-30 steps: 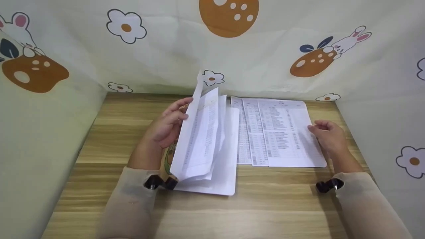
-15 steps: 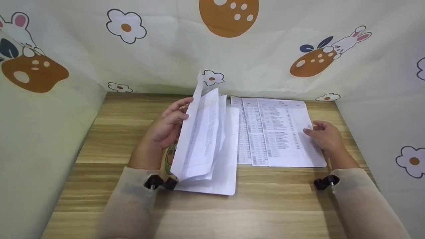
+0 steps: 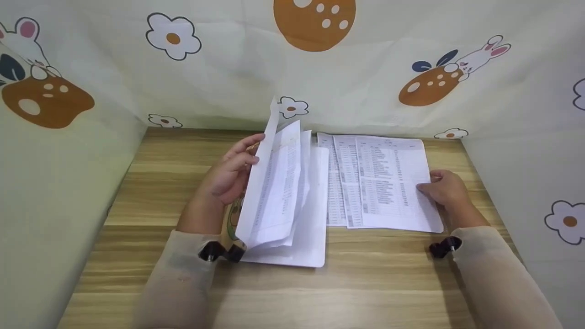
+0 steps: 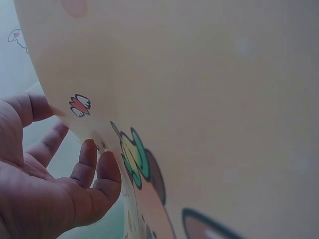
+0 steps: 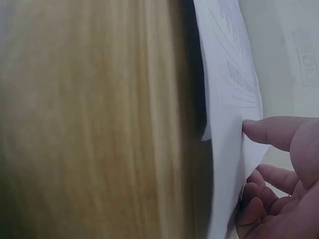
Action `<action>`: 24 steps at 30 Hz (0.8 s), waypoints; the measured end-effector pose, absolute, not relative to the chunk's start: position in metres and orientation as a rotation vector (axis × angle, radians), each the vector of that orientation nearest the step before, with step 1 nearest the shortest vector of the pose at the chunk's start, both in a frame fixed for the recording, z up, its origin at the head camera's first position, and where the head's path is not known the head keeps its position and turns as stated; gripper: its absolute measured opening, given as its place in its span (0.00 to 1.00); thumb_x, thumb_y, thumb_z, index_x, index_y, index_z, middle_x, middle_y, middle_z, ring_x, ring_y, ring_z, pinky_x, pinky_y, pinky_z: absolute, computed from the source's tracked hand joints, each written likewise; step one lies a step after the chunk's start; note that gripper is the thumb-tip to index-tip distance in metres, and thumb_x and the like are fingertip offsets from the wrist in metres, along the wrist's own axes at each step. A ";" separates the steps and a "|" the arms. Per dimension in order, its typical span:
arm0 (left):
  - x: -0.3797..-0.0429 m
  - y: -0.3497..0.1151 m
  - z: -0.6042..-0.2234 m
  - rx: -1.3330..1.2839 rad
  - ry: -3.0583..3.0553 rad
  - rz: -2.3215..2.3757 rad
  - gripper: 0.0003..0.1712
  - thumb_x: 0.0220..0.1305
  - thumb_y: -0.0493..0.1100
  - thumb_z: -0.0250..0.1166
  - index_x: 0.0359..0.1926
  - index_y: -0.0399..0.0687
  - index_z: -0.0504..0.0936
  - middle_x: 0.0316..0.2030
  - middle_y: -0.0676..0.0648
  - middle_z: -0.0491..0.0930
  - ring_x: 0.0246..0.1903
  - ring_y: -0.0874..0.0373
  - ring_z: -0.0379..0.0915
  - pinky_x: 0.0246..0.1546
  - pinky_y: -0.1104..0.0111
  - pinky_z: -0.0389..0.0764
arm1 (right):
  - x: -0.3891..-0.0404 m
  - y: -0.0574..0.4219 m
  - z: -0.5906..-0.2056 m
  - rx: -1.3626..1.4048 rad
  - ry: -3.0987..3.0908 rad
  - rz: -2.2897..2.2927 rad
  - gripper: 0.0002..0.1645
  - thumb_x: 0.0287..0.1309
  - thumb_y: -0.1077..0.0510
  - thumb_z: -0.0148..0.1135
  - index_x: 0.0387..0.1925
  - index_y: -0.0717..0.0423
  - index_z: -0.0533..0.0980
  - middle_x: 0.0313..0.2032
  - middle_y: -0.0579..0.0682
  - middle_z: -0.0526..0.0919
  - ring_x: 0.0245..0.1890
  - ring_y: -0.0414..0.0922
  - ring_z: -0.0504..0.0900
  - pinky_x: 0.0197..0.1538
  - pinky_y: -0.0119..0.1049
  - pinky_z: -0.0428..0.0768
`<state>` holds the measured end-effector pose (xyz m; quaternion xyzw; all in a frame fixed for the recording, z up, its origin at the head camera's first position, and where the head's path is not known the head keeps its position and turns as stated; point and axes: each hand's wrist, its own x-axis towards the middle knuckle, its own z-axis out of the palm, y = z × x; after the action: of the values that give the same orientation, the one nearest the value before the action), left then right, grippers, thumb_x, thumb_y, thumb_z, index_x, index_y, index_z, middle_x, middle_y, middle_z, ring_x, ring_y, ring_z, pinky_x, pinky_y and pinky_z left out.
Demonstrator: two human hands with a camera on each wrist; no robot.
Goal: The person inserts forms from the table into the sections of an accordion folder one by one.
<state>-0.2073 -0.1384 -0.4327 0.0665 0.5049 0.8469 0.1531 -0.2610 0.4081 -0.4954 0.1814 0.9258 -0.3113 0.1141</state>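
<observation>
A folder, white inside with a cartoon-printed cream cover, stands half open left of the table's middle. Several loose printed pages fan out within it. My left hand grips the raised cover by its outer edge and holds it nearly upright. To the right, three printed sheets lie overlapping, and my right hand pinches the right edge of the top sheet. In the right wrist view the thumb lies over this sheet, with the other fingers curled beneath its edge.
The wood-grain table is enclosed by a cream curtain printed with flowers, rabbits and brown shapes. The two lower sheets lie between the folder and the top sheet. Each wrist carries a small black camera mount.
My right hand has moved in and toward me, its thumb coming onto the top sheet. That sheet's lower end has shifted slightly left. The left hand and folder stay as they were.
</observation>
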 end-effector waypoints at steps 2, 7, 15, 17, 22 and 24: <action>-0.207 -0.139 -0.433 0.186 1.440 2.440 0.31 0.71 0.30 0.49 0.71 0.55 0.74 0.65 0.40 0.73 0.53 0.51 0.78 0.47 0.64 0.83 | -0.261 0.410 -0.495 0.524 2.723 -0.899 0.43 0.67 0.53 0.68 0.76 0.67 0.67 0.69 0.70 0.76 0.62 0.59 0.79 0.59 0.46 0.80; -0.208 -0.138 -0.433 0.184 1.430 2.454 0.30 0.71 0.30 0.49 0.69 0.56 0.75 0.64 0.41 0.74 0.53 0.51 0.79 0.47 0.63 0.83 | -0.259 0.413 -0.495 0.542 2.724 -0.999 0.36 0.71 0.54 0.63 0.74 0.67 0.71 0.69 0.68 0.77 0.62 0.57 0.79 0.55 0.39 0.79; -0.208 -0.138 -0.433 0.177 1.421 2.470 0.29 0.72 0.31 0.48 0.67 0.58 0.76 0.65 0.42 0.73 0.53 0.50 0.79 0.47 0.63 0.83 | -0.253 0.418 -0.486 0.578 2.641 -1.204 0.34 0.76 0.47 0.58 0.74 0.62 0.72 0.64 0.59 0.81 0.52 0.44 0.81 0.46 0.30 0.81; -0.208 -0.138 -0.434 0.183 1.424 2.471 0.30 0.72 0.31 0.47 0.68 0.58 0.76 0.65 0.42 0.73 0.53 0.50 0.78 0.48 0.63 0.83 | -0.250 0.419 -0.479 0.591 2.599 -1.255 0.34 0.76 0.46 0.58 0.74 0.60 0.72 0.55 0.51 0.84 0.46 0.39 0.81 0.46 0.31 0.82; -0.208 -0.137 -0.434 0.189 1.434 2.475 0.30 0.72 0.31 0.48 0.68 0.57 0.76 0.61 0.45 0.76 0.53 0.50 0.79 0.47 0.63 0.83 | -0.243 0.421 -0.465 0.539 2.455 -1.440 0.30 0.77 0.47 0.58 0.71 0.59 0.72 0.32 0.34 0.81 0.30 0.34 0.78 0.37 0.31 0.80; -0.208 -0.136 -0.434 0.185 1.431 2.479 0.30 0.71 0.31 0.48 0.68 0.57 0.76 0.59 0.46 0.78 0.52 0.51 0.79 0.47 0.63 0.83 | -0.241 0.421 -0.461 0.494 2.387 -1.531 0.24 0.78 0.49 0.58 0.67 0.57 0.73 0.30 0.33 0.81 0.27 0.33 0.76 0.34 0.29 0.78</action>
<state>-0.2080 -0.1361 -0.4338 0.0638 0.4943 0.8562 0.1359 -0.2408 0.4210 -0.4606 0.1702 0.8221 -0.5272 0.1314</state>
